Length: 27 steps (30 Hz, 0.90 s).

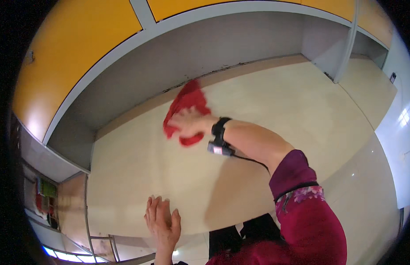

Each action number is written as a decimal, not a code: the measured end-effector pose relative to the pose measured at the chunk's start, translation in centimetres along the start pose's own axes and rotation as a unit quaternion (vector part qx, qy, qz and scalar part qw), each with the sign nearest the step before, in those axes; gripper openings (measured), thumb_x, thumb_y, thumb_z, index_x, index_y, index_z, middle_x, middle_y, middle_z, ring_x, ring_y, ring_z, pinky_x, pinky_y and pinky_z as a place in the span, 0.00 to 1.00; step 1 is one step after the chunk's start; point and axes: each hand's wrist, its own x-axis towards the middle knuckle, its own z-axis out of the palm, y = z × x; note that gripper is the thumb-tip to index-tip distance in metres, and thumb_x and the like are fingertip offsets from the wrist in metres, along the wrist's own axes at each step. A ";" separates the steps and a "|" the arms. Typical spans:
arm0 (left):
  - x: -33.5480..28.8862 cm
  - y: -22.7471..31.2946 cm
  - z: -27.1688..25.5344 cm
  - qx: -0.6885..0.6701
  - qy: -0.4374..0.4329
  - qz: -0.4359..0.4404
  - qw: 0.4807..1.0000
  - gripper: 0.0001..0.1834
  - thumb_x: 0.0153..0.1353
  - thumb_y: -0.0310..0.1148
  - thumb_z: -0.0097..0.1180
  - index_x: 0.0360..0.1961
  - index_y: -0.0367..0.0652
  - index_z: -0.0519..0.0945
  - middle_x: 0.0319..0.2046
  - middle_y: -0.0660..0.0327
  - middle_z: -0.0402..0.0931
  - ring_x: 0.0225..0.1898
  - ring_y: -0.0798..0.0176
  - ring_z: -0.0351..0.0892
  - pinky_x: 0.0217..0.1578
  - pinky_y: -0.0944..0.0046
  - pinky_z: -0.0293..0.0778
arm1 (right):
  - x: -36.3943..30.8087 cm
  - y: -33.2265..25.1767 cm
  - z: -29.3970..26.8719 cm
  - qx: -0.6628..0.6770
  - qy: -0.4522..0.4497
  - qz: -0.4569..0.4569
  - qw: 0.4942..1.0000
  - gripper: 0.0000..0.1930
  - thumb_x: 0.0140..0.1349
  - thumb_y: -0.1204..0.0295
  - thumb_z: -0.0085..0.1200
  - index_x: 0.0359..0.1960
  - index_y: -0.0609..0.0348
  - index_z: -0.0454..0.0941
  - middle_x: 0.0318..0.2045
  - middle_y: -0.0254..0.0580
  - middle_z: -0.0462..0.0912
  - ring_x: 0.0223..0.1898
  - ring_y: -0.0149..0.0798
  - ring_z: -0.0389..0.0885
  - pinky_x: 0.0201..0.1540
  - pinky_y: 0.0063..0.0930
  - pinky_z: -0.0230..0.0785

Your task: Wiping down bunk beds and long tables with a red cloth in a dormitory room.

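My right hand point(187, 123) is pressed down over a crumpled red cloth point(190, 96) on the cream tabletop point(275, 106). Its fingers are bent over the cloth and a little blurred, with red fabric showing around them. A black strap with a small device point(220, 138) circles the right wrist, and a thin cable runs back along the forearm. Near the front edge of the tabletop, my left hand point(161, 221) rests palm down with its fingers stretched out. It holds nothing.
A grey back panel point(214, 51) rises behind the tabletop, with yellow cabinet doors point(86, 53) above. A grey upright point(346, 57) stands at the right. Metal bars point(101, 238) and shelves holding coloured items point(45, 196) are at the lower left. Pale tiled floor point(359, 181) lies beyond the right edge.
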 end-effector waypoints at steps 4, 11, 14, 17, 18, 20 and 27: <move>-0.9 -1.1 0.3 0.007 0.037 0.007 0.999 0.17 0.51 0.32 0.53 0.44 0.41 0.74 0.50 0.51 0.66 0.57 0.42 0.60 0.51 0.47 0.58 | -8.4 -6.9 1.3 -0.055 -0.058 -0.234 0.969 0.34 0.57 0.42 0.39 0.61 0.46 0.58 0.61 0.42 0.58 0.62 0.50 0.53 0.58 0.57 0.46; -0.8 -1.4 -0.5 0.010 0.047 0.030 0.998 0.17 0.51 0.33 0.53 0.44 0.41 0.74 0.49 0.52 0.67 0.57 0.42 0.60 0.52 0.47 0.57 | -28.5 -0.3 -1.8 -0.054 0.092 -0.086 0.991 0.27 0.52 0.49 0.50 0.49 0.53 0.70 0.51 0.44 0.70 0.53 0.50 0.66 0.53 0.46 0.58; -0.6 -0.9 -0.4 0.004 0.045 0.042 0.998 0.16 0.53 0.32 0.53 0.43 0.41 0.74 0.49 0.52 0.67 0.57 0.42 0.60 0.52 0.47 0.57 | -37.5 8.1 -3.4 -0.112 0.201 0.107 0.967 0.25 0.53 0.54 0.49 0.49 0.56 0.70 0.50 0.45 0.72 0.52 0.48 0.68 0.53 0.40 0.60; -0.2 -0.5 0.3 -0.013 0.052 0.058 0.997 0.15 0.54 0.32 0.52 0.43 0.40 0.74 0.49 0.51 0.67 0.57 0.42 0.60 0.52 0.48 0.57 | -42.9 14.3 -5.8 -0.145 0.104 0.509 0.842 0.34 0.57 0.40 0.38 0.61 0.44 0.56 0.60 0.44 0.60 0.59 0.54 0.58 0.57 0.58 0.50; -0.3 -0.6 0.4 -0.008 0.057 0.059 0.997 0.15 0.54 0.32 0.52 0.43 0.40 0.74 0.49 0.51 0.67 0.57 0.42 0.60 0.53 0.48 0.57 | -42.3 15.0 -6.4 -0.128 0.095 0.581 0.798 0.37 0.56 0.39 0.35 0.63 0.45 0.53 0.61 0.43 0.58 0.62 0.53 0.55 0.58 0.59 0.48; -0.5 -1.1 0.4 -0.006 0.062 0.059 0.996 0.15 0.54 0.32 0.52 0.43 0.40 0.74 0.49 0.51 0.67 0.57 0.42 0.60 0.53 0.48 0.58 | -38.4 13.5 -6.3 -0.099 0.096 0.633 0.762 0.36 0.57 0.39 0.34 0.63 0.45 0.54 0.63 0.43 0.56 0.63 0.52 0.53 0.59 0.60 0.45; -1.2 -2.1 0.7 -0.003 0.049 0.031 0.998 0.13 0.54 0.31 0.51 0.41 0.39 0.74 0.49 0.51 0.68 0.57 0.44 0.60 0.53 0.48 0.57 | -30.0 -5.2 -0.4 -0.070 0.091 0.098 0.989 0.27 0.54 0.50 0.49 0.54 0.49 0.68 0.55 0.43 0.67 0.57 0.49 0.63 0.54 0.49 0.55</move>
